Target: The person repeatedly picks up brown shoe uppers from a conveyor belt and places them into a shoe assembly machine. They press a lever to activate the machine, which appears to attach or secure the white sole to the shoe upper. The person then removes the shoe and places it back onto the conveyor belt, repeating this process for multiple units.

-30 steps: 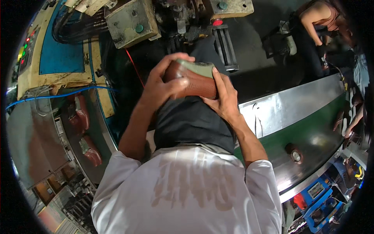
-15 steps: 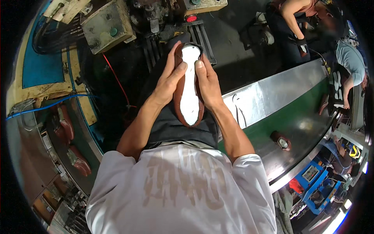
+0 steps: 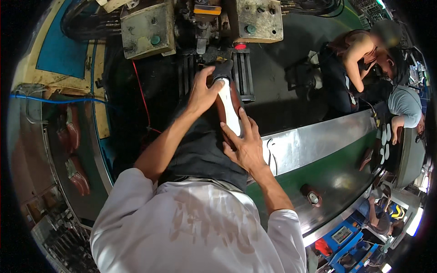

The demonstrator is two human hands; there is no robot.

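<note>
A reddish-brown shoe (image 3: 232,110) is upside down in front of me, with its long white underside facing up. Its far end meets a dark rounded block (image 3: 223,69) on the machine; how they join is hidden. My left hand (image 3: 202,94) grips the shoe near that end, thumb on the white surface and fingers reaching toward the block. Lower down, my right hand (image 3: 245,144) holds the nearer end, its fingers bent across the underside and side.
Two worn control boxes (image 3: 148,32) flank the machine head, with a red button (image 3: 239,46) below the right one. A green conveyor (image 3: 282,191) on the right carries a shoe (image 3: 312,196). More brown shoes (image 3: 78,177) lie on the left belt. A co-worker (image 3: 357,59) bends over at far right.
The shoe has moved away from me and its far end now meets the dark block. My right hand has slid down to the near end; my left stays by the far end.
</note>
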